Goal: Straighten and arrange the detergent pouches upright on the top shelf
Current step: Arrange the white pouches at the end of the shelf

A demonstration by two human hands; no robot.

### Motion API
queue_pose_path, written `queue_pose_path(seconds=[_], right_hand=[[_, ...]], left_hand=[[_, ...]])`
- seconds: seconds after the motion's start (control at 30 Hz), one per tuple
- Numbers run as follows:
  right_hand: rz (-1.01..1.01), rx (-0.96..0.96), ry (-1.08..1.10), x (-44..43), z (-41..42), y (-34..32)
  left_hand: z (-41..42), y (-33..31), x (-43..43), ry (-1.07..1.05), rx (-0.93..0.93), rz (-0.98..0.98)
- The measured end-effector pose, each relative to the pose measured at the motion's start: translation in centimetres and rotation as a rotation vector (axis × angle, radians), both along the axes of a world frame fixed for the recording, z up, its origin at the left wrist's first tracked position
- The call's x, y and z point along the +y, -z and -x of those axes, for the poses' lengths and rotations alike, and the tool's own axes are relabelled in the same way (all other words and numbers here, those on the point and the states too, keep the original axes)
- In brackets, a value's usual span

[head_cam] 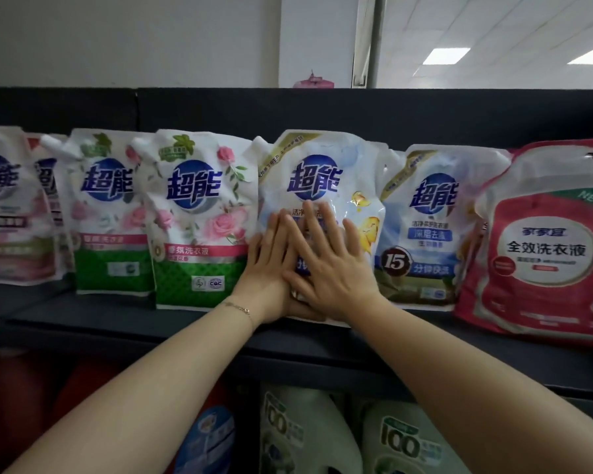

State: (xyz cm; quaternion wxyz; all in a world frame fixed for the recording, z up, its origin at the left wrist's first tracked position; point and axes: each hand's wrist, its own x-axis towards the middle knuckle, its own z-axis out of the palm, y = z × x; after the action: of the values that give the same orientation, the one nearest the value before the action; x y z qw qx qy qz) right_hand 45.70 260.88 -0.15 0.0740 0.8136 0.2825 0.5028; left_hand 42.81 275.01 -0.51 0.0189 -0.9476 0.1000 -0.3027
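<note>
Head view: left hand (pixel 269 268) and right hand (pixel 332 271), fingers straight, press flat on standing blue-white pouch (pixel 317 155) on top shelf (pixel 117 325)

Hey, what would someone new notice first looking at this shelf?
First, the left hand and right hand, pressed flat side by side against the blue-and-white pouch in the middle of the top shelf. Next, the bright red pouch at the far right end of that shelf.
</note>
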Motion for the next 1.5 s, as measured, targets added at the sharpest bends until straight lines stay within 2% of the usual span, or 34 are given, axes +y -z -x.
queue_pose_path(seconds=[0.33,0.43,0.53,0.63,0.73,0.87,1.03,1.13,1.3,1.4,1.5], right_hand=[[0.011,0.029,0.074,0.4,-0.8,-0.1],[0.023,0.080,0.110,0.3,0.4,-0.3],[0.008,0.172,0.118,0.6,2.3,-0.9],[-0.148,0.229,0.103,3.0,4.5,-0.7],[-0.216,0.234,0.019,7.4,6.0,-0.4],[-0.086,0.259,-0.082,13.7,6.5,-0.3],[0.020,0.335,0.008,17.3,4.7,0.0],[0.052,0.341,0.164,17.4,3.0,0.1],[-0.007,0.396,0.321,18.8,1.8,-0.1],[-0.013,0.285,0.367,19.6,3.3,0.0],[-0.112,0.254,0.339,22.4,4.9,-0.7]], left_hand=[[-0.4,-0.3,0.2,0.007,0.046,0.012],[0.5,-0.6,0.3,0.001,0.065,-0.074],[2.0,-1.2,1.2,0.081,0.088,-0.094],[3.5,-1.2,4.2,0.014,-0.071,-0.168],[5.5,-1.0,8.6,-0.031,-0.119,-0.047],[6.9,-0.3,14.5,-0.115,-0.022,-0.024],[4.7,0.3,19.2,-0.151,0.045,-0.056],[2.6,0.0,19.6,-0.128,0.057,-0.061],[0.1,-0.4,20.7,-0.034,0.097,-0.061],[0.5,-0.2,21.8,0.081,0.099,-0.081],[1.5,-0.3,24.2,0.229,0.021,-0.111]])
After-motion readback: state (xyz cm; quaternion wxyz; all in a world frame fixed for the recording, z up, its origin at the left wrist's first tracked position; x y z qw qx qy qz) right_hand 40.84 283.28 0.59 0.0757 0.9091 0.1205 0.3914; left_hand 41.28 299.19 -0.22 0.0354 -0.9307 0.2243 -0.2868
